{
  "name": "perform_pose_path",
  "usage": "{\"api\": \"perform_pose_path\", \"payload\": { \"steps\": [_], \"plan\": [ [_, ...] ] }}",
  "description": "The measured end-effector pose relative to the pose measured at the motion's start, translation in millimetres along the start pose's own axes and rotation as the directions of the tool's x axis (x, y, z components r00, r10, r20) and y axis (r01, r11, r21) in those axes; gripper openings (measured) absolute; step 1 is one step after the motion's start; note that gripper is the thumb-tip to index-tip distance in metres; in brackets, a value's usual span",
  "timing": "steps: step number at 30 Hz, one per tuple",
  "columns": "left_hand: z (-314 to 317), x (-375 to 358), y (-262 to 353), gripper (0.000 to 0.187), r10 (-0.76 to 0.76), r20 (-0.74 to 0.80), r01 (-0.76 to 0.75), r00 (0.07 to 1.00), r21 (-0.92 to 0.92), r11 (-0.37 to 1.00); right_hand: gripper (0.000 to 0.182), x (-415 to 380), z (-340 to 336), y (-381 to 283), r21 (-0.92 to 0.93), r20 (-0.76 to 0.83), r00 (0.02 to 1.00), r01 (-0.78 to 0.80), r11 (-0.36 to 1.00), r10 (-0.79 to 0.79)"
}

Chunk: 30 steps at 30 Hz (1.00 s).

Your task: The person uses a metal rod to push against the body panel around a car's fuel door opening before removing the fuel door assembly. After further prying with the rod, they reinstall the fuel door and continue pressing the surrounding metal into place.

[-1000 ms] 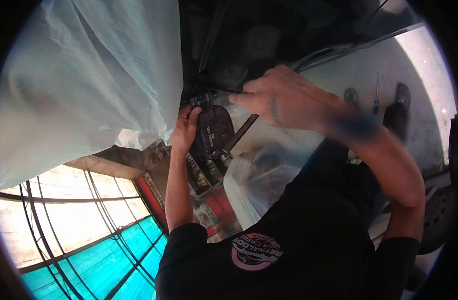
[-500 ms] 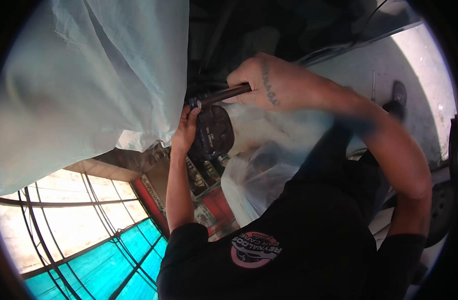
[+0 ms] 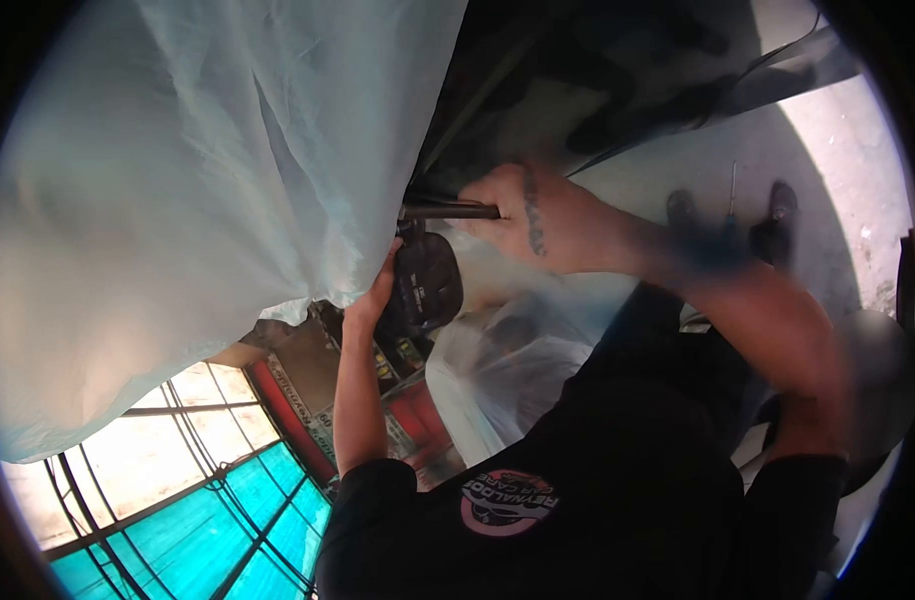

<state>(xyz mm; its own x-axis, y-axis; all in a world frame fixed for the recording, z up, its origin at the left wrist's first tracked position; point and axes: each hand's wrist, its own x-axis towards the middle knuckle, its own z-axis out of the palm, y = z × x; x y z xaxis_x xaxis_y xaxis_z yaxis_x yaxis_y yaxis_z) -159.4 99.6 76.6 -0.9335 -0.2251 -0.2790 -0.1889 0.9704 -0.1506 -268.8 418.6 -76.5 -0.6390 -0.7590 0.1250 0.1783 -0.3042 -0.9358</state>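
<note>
My right hand (image 3: 512, 220) is closed around a dark, thin bar (image 3: 452, 211). The bar points left from my fist, and its far end meets the dark parts at the edge of the plastic sheet. Just below it is a black fuel flap (image 3: 429, 280) with small pale lettering on its face. My left hand (image 3: 379, 287) is at the flap's left edge, fingers bent against it and partly hidden behind it and the sheet. What the bar's far end touches cannot be made out.
Whitish plastic sheeting (image 3: 227, 200) hangs over the left side. A dark glossy car panel (image 3: 597, 80) runs across the top. More clear plastic (image 3: 487, 370) lies below the flap. Shelves (image 3: 397, 360) stand at lower left, and shoes (image 3: 777, 205) show on the floor at right.
The bar has swung from a slant to nearly level, and my right hand appears lower. The view has shifted, so the plastic sheet reaches farther right. Both hands keep their hold.
</note>
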Motion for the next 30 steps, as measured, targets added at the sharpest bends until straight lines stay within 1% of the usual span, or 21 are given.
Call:
{"api": "perform_pose_path", "payload": {
  "steps": [3,4,5,7,9,11,12,13,14,16,17,19,21,23,24,25,26,27,28,29,30],
  "plan": [
    [2.4,-1.9,-4.2,0.026,0.031,-0.011,-0.031,0.999,-0.033,0.999,0.030,-3.3,3.5,-7.5,0.101,-0.032,0.998,-0.059,0.993,0.062],
    [1.8,-3.4,-6.9,0.026,0.028,0.009,-0.028,1.000,0.005,1.000,0.033,-4.4,4.7,-9.8,0.157,-0.034,0.995,-0.088,0.984,0.094],
    [1.4,-2.8,-10.5,0.027,0.028,0.026,-0.029,0.999,0.043,0.999,0.033,-4.3,4.7,-11.8,0.155,-0.028,0.995,-0.089,0.984,0.095],
    [3.1,-4.6,-24.0,0.027,0.029,0.019,-0.030,0.999,0.055,0.998,0.037,-5.8,5.2,-14.8,0.251,-0.032,0.991,-0.115,0.961,0.127],
    [6.8,-0.1,-24.4,0.028,0.037,0.007,-0.037,0.999,0.067,0.997,0.033,-4.6,6.3,-13.8,0.261,-0.065,0.990,-0.107,0.959,0.128],
    [-0.6,-1.0,-4.4,0.029,0.007,0.038,-0.007,0.999,-0.006,1.000,0.029,-6.8,9.3,-13.7,0.294,-0.091,0.987,-0.097,0.951,0.129],
    [-2.3,-5.6,-3.4,0.029,0.003,0.045,-0.003,0.999,0.010,1.000,0.031,-6.9,6.7,-15.2,0.248,-0.074,0.987,-0.119,0.962,0.142],
    [-1.3,-4.2,-3.6,0.029,0.004,0.032,-0.004,0.999,-0.029,1.000,0.033,-6.4,2.0,-16.0,0.189,-0.069,0.987,-0.132,0.973,0.147],
    [-1.0,1.6,-3.5,0.030,0.015,0.012,-0.014,1.000,-0.073,0.997,0.033,-4.0,1.2,-11.6,0.185,-0.087,0.987,-0.114,0.976,0.132],
    [-2.6,6.1,-14.2,0.029,0.049,0.017,-0.048,0.999,-0.048,0.998,0.043,-6.5,8.7,-5.8,0.173,-0.093,0.995,0.056,0.983,-0.040],
    [-2.8,5.0,-21.0,0.029,0.063,0.028,-0.062,0.998,-0.032,0.998,0.043,-18.1,6.4,-8.3,0.163,-0.107,0.993,0.059,0.985,-0.042],
    [-7.4,7.0,-20.0,0.029,0.071,0.043,-0.069,0.997,-0.036,0.997,0.041,-49.5,-15.0,-35.1,0.206,-0.039,0.989,-0.131,0.970,0.142],
    [-11.2,7.7,-18.4,0.028,0.075,0.054,-0.072,0.996,-0.047,0.996,0.039,-98.3,-25.7,-50.9,0.146,-0.110,0.980,-0.152,0.978,0.169],
    [-9.5,5.4,-15.6,0.035,-0.044,0.110,0.063,0.993,-0.172,0.983,0.035,-147.1,-27.3,-54.3,0.114,-0.090,0.969,-0.219,0.969,0.230],
    [-9.8,-1.3,-15.0,0.035,-0.025,0.105,0.044,0.994,-0.184,0.982,0.034,-171.7,-19.2,-55.4,0.099,-0.122,0.954,-0.264,0.959,0.275],
    [-7.7,-10.7,-11.3,0.033,0.021,0.018,-0.013,1.000,-0.364,0.931,0.033,-193.9,-8.6,-55.3,0.081,-0.160,0.936,-0.305,0.949,0.314],
    [-8.1,-23.1,-9.3,0.032,0.051,-0.072,-0.081,0.996,-0.527,0.846,0.033,-210.8,10.6,-59.0,0.119,-0.244,0.898,-0.347,0.930,0.366],
    [-9.9,-37.7,-4.9,0.032,0.069,-0.082,-0.103,0.994,-0.539,0.836,0.032,-226.0,30.0,-61.5,0.163,-0.320,0.851,-0.383,0.909,0.416],
    [-12.3,-53.6,-0.3,0.030,0.113,-0.155,-0.183,0.981,-0.584,0.791,0.032,-240.5,47.5,-58.3,0.146,-0.341,0.847,-0.382,0.913,0.409],
    [-8.4,-65.8,-1.5,0.028,0.150,-0.229,-0.263,0.962,-0.620,0.739,0.034,-256.2,65.5,-47.0,0.201,-0.347,0.809,-0.429,0.881,0.474],
    [-6.5,-74.3,-11.0,0.028,0.161,-0.241,-0.280,0.957,-0.627,0.727,0.036,-267.0,86.7,-40.3,0.258,-0.348,0.768,-0.473,0.843,0.538]
  ]
}}
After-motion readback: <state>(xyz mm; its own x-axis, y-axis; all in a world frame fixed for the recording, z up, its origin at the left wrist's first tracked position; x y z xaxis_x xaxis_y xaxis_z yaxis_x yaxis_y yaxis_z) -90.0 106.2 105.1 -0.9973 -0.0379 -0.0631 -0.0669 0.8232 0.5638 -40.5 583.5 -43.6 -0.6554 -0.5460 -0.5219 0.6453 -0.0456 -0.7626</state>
